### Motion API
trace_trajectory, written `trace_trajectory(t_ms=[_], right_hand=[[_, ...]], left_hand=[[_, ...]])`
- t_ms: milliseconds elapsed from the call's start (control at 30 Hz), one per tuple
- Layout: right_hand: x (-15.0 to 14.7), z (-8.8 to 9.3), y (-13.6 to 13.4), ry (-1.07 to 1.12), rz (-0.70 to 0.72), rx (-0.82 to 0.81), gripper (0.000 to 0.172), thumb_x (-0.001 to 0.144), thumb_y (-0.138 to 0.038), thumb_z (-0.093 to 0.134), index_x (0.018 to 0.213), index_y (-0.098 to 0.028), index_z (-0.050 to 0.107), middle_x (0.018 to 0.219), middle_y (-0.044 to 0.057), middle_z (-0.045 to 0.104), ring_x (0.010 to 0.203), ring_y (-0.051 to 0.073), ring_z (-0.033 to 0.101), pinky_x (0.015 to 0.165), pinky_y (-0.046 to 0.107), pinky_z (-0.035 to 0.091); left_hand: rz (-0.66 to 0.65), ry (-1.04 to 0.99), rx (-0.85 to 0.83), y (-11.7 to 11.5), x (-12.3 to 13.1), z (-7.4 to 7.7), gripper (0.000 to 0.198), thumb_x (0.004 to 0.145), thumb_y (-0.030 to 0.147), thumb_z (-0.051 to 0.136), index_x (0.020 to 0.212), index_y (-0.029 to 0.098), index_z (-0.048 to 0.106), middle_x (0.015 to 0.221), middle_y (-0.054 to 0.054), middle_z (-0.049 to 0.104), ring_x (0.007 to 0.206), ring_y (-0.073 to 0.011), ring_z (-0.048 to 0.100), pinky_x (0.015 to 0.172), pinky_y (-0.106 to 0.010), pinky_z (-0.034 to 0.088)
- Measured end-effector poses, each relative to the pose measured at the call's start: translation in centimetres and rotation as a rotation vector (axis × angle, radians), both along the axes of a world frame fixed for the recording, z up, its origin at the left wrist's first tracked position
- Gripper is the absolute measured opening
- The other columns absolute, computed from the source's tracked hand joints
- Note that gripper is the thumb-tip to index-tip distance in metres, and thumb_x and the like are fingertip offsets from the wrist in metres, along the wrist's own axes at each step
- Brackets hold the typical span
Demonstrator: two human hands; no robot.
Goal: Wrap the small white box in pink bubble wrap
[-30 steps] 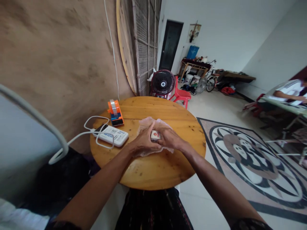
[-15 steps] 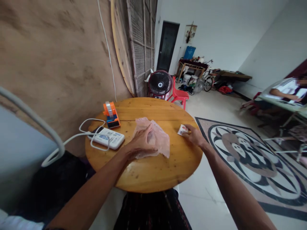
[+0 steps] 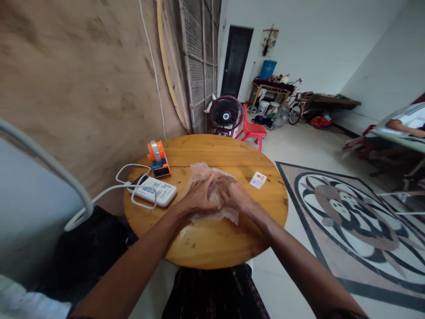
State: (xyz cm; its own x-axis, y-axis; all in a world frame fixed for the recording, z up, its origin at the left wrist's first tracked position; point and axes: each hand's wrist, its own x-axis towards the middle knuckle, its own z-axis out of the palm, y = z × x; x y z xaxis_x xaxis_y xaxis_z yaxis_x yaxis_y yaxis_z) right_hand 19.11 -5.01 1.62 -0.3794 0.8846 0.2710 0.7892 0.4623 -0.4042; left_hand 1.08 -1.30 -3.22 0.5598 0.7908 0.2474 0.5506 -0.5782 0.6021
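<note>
A crinkled, pinkish see-through plastic sheet [image 3: 199,170] lies on the round wooden table [image 3: 186,241]. My left hand [image 3: 199,195] is curved round the sheet's left side, thumb and fingers bent about its raised middle. From the other side my right hand [image 3: 236,194] closes on the same part, its fingertips close to those of the left. Whether anything is inside the plastic cannot be made out. Flat on the tabletop, right of my right hand and apart from it, is a small white box [image 3: 258,180] with red and purple print.
An orange and blue tape dispenser [image 3: 158,159] stands at the table's left edge. Near it lies a white printed device [image 3: 154,190] with a looped white cable [image 3: 116,186]. Beyond the table are a fan [image 3: 226,115] and a red chair [image 3: 254,128]. A person [image 3: 405,126] sits far right.
My right hand has let go of the small white box, leaving it on the table, and moved left onto the plastic sheet. My left hand stays on the sheet. The view has shifted slightly.
</note>
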Motion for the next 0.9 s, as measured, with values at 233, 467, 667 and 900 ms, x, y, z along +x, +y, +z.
trace_trajectory(t_ms=[233,467,667,900], right_hand=[[2.6,-3.7,5.1,-0.118,-0.136,0.03,0.05,0.093,-0.033,0.047,0.136,-0.006,0.051,0.143,0.021,0.05,0.136,0.029,0.043,0.114,0.046,0.032],[2.9,-4.8,5.0,-0.142,-0.121,0.061,0.05,0.094,-0.036,0.049,0.136,-0.009,0.052,0.145,0.017,0.049,0.134,0.028,0.044,0.112,0.043,0.032],[3.3,-5.0,5.1,-0.135,-0.099,0.069,0.049,0.094,-0.035,0.048,0.136,-0.01,0.053,0.145,0.016,0.05,0.135,0.027,0.043,0.113,0.043,0.031],[3.8,-4.9,5.2,-0.12,-0.103,0.038,0.049,0.094,-0.035,0.047,0.136,-0.011,0.052,0.147,0.014,0.048,0.137,0.025,0.041,0.114,0.041,0.029]], left_hand=[[0.033,0.065,-0.008,-0.4,0.0,0.7,0.083,0.074,0.047,0.064,0.146,0.015,0.037,0.149,-0.019,0.042,0.136,-0.0401,0.039,0.112,-0.055,0.032],[0.021,0.094,-0.052,0.2,-0.3,1.0,0.057,0.084,0.038,0.053,0.137,0.017,0.047,0.145,-0.014,0.049,0.132,-0.0283,0.046,0.111,-0.045,0.038],[-0.057,0.35,0.121,0.9,0.1,2.6,0.039,0.084,0.027,0.05,0.121,0.019,0.058,0.138,-0.01,0.054,0.131,-0.028,0.046,0.114,-0.044,0.033],[0.173,0.441,0.166,1.9,1.5,1.0,0.051,0.092,0.043,0.043,0.133,0.012,0.047,0.146,-0.019,0.045,0.137,-0.0331,0.038,0.112,-0.05,0.031]])
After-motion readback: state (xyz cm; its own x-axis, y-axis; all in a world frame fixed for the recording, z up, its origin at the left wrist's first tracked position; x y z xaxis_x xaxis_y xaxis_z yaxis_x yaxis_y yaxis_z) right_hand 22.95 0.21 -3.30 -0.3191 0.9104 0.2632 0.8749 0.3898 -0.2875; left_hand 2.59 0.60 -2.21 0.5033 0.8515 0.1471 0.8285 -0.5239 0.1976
